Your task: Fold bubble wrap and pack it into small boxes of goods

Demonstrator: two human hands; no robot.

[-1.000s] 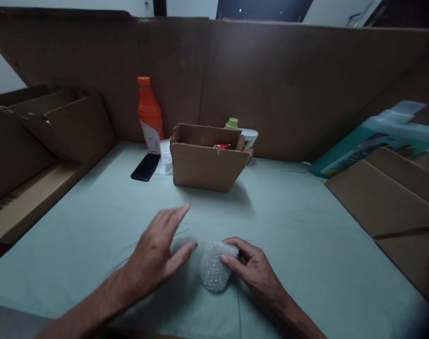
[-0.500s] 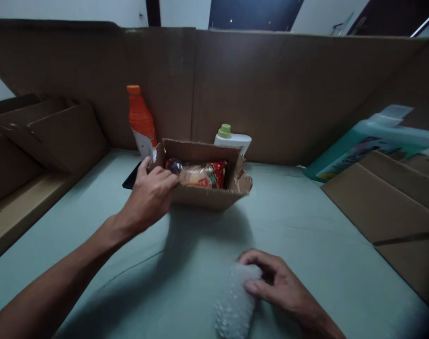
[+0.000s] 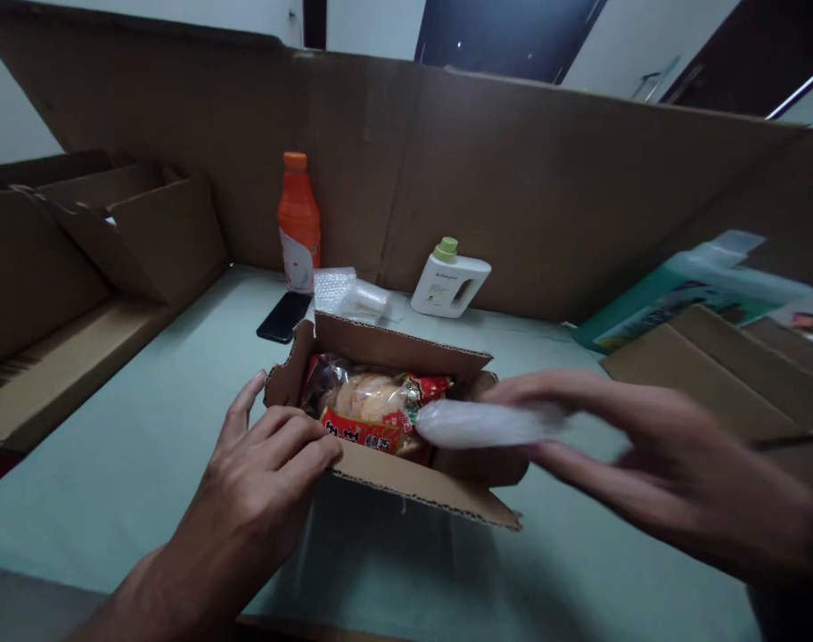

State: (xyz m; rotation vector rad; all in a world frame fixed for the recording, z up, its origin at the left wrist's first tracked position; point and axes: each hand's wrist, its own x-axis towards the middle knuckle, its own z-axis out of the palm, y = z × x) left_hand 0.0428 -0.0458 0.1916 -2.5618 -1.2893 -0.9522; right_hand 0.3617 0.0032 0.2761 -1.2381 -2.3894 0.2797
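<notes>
- One small open brown cardboard box (image 3: 406, 477) sits on the pale green table (image 3: 145, 428), right in front.
- Left hand (image 3: 263, 486) rests on the box's near-left edge, fingers (image 3: 292, 437) curled loosely over the rim.
- Right hand (image 3: 653, 455), blurred, pinches one white bubble-wrapped bundle (image 3: 477, 423) between thumb and fingers, holding it over the box's right side.
- Inside: one red-and-clear snack packet (image 3: 370, 410).
- Behind: one orange bottle (image 3: 298, 223), one white jug with a green cap (image 3: 450, 281), one black phone (image 3: 284, 316), one loose roll of bubble wrap (image 3: 349, 296).
</notes>
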